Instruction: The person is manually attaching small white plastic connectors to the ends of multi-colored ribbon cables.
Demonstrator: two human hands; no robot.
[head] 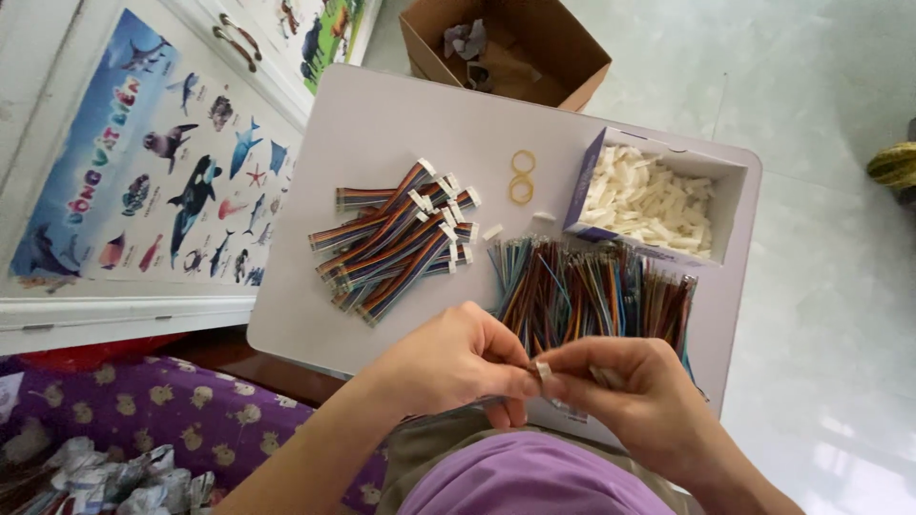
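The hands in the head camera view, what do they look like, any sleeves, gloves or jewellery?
Both hands, left hand and right hand, are bare: no gloves, and no rings or watch that I can see. The forearms are uncovered as far as the frame shows, so no sleeves reach them. The fingers carry no tape or markings.

Left hand (458, 367) and right hand (625, 391) meet at 6 o'clock, pinching a small white connector (543, 369) between fingertips. Loose wires (592, 291) just above them. Finished wire bundles (396, 238) at centre-left, box of white connectors (658, 195) at 2 o'clock (two rubber bands (522, 176) beside it). Cardboard box (506, 48) at 12.
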